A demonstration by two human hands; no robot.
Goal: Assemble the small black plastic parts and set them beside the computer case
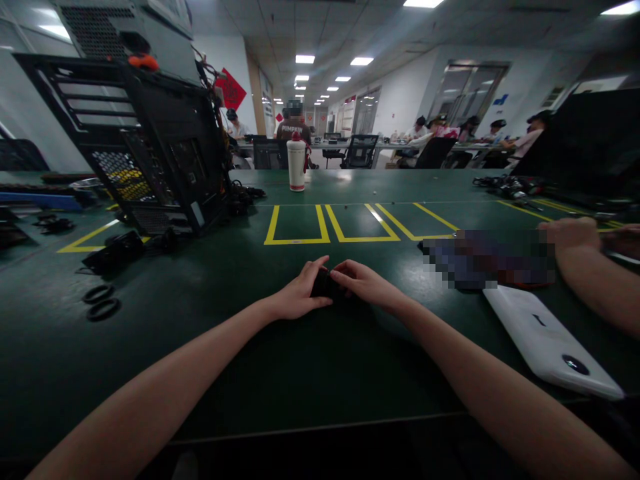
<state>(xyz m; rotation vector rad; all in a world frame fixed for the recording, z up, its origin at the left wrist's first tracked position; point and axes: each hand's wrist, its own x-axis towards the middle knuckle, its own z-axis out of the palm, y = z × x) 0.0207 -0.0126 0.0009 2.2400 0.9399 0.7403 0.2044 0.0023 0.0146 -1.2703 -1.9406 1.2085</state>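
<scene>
A small black object (323,285), too dark to name, is between my two hands over the green table (280,393). My left hand (296,292) curves round its left side, thumb below and fingers above. From the right, the bent fingers and thumb of my right hand (364,283) pinch it. Its far side and lower part are hidden in shadow and by the fingers. Farther off to the left lie two black rings (103,309), one close in front of the other.
Left stands an open black computer case (150,147) with cables. A white tumbler (297,163) stands beyond yellow tape frames (297,241). At right are a white device (550,340), a blurred patch, another person's hand (573,237) and a cable pile (515,190).
</scene>
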